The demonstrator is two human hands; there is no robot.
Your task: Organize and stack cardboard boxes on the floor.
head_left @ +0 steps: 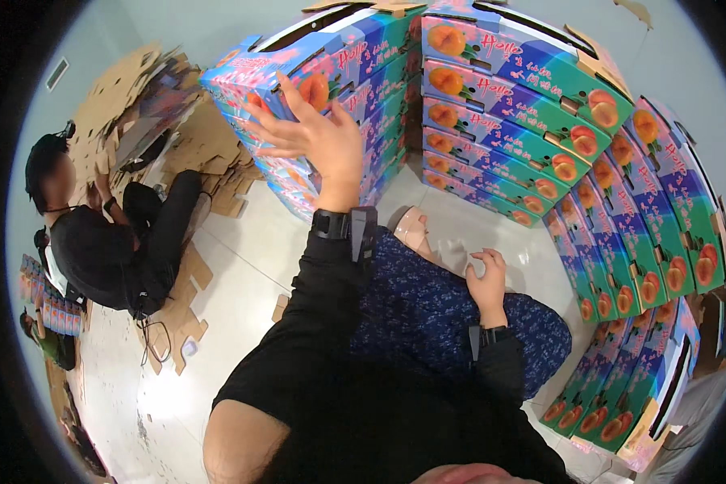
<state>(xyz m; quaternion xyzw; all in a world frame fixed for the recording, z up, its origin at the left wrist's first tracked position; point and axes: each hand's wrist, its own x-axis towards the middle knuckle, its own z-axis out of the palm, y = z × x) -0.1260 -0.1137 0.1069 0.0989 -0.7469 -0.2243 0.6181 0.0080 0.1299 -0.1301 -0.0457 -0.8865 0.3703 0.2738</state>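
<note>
Right hand (488, 278) rests loosely curled on the blue-patterned lap, holding nothing. Left hand (319, 141), fingers spread and free, touches the top fruit carton (298, 77) of the stack at upper centre. Printed cardboard: probably light, stiff, crushable; take it by the side edges. Cartons closed, contents hidden.

boxes (331, 105): flat blue-green fruit cartons with peach pictures, standing stacked, leaning left of centre
top box (298, 60): lying flat on stack, long side facing out
</note>
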